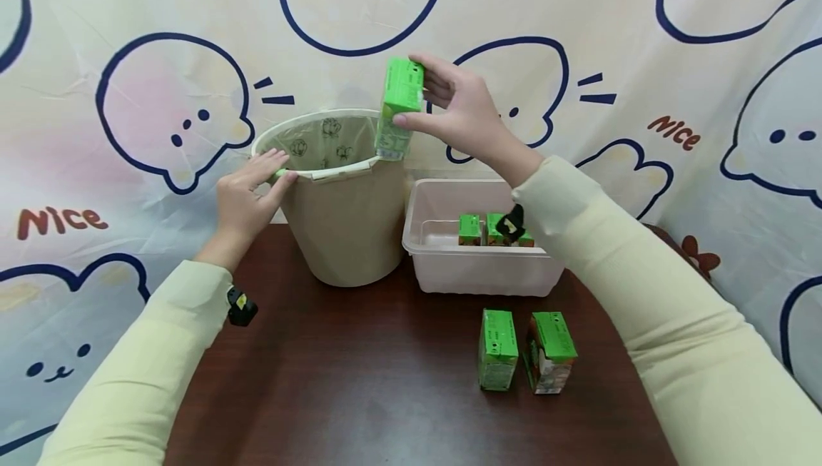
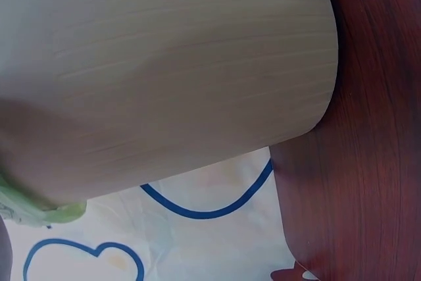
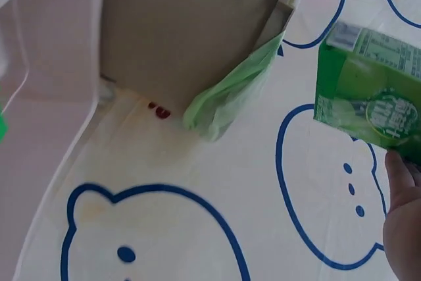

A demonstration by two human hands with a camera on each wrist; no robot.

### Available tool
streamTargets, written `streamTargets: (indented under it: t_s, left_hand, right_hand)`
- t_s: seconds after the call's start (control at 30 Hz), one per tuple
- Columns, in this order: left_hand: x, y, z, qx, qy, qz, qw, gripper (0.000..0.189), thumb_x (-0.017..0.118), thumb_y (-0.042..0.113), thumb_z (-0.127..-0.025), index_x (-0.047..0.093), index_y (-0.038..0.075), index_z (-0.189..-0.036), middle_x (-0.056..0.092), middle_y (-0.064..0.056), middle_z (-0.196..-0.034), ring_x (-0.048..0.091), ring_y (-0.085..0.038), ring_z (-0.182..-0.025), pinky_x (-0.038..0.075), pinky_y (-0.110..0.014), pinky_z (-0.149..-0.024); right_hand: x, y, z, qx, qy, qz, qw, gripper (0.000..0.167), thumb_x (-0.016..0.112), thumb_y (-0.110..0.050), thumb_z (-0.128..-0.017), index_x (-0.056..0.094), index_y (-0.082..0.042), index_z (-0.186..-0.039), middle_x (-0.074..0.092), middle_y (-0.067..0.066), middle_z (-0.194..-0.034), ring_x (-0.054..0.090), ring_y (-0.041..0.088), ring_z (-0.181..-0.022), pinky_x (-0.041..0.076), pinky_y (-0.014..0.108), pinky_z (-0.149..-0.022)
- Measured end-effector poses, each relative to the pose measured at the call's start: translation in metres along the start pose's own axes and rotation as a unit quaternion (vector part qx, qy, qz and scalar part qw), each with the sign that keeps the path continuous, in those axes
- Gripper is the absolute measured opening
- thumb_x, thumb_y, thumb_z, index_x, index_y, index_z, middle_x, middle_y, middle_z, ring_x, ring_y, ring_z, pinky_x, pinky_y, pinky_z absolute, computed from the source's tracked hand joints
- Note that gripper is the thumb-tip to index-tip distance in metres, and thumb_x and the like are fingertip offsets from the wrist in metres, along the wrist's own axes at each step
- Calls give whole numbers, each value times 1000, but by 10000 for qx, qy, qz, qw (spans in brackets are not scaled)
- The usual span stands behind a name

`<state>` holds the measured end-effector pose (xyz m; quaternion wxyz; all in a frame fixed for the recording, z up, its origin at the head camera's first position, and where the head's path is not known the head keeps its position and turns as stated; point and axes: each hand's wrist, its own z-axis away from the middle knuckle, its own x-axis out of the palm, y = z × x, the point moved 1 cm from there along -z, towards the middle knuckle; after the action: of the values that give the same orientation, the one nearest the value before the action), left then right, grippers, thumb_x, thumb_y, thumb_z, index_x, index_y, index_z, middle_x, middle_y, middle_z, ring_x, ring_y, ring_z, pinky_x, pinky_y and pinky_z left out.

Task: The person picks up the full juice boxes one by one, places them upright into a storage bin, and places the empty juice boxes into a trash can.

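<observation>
My right hand [image 1: 465, 105] holds a small green printed box [image 1: 401, 88] between thumb and fingers, raised by the right side of the bin's rim. In the right wrist view the same box [image 3: 371, 90] shows white round lettering. At the left of the rim, my left hand [image 1: 247, 191] grips the edge of the beige trash can [image 1: 353, 230], fingers over the rim and thumb in front. A patterned liner bag [image 1: 315, 141] lines the can. The can's side [image 2: 184, 77] fills most of the left wrist view; my left fingers are largely out of sight there.
Right of the can, a pinkish plastic tub [image 1: 443, 270] has several green boxes [image 1: 469, 229] inside, partly behind my right sleeve. Two more upright boxes, a left one [image 1: 498, 352] and a right one [image 1: 551, 353], stand on the dark wooden table [image 1: 359, 380]. A printed cloth hangs behind.
</observation>
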<state>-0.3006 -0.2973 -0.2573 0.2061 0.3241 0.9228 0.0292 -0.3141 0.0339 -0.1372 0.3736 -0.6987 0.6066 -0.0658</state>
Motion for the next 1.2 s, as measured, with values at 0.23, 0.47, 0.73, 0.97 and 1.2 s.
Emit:
streamTargets:
  t_s: [0.23,0.47,0.73,0.97,1.2]
  left_hand:
    - [2,0,0,23,-43,25,10000,27,77,16,-84,75,4,-109,69,-10,-112,64,-25,-109,40,-33,-104]
    - [2,-2,0,-4,11,25,10000,27,77,16,-84,75,5,-109,69,-10,-111,64,-25,-109,41,-33,-104]
    - [2,0,1,6,51,37,10000,28,77,15,-83,75,4,-109,69,-11,-111,65,-25,-109,41,-34,-103]
    - [3,1,1,83,-5,-57,9999,28,76,18,-85,74,4,-110,69,-12,-111,65,-26,-108,42,-38,-102]
    - [5,1,0,163,-40,-127,9998,28,75,17,-85,74,3,-110,69,-13,-111,65,-28,-108,42,-37,-103]
  right_hand:
    - [24,-8,-17,225,238,-202,9993,72,77,2,-78,41,11,-139,53,21,-136,55,15,-121,42,21,-99]
    - [47,6,-30,453,401,-383,9974,71,79,1,-78,43,10,-138,54,21,-135,55,16,-121,42,20,-98]
    - [66,21,-32,1030,241,-133,9943,74,79,-4,-80,42,4,-143,53,15,-138,54,17,-122,43,22,-98]
    - [76,57,-44,1211,-41,214,9924,74,82,-16,-79,46,-4,-142,55,8,-133,56,14,-117,45,17,-93]
    - [80,64,-46,1392,-223,316,9895,69,82,-16,-80,48,-4,-139,57,7,-129,57,14,-113,46,19,-92]
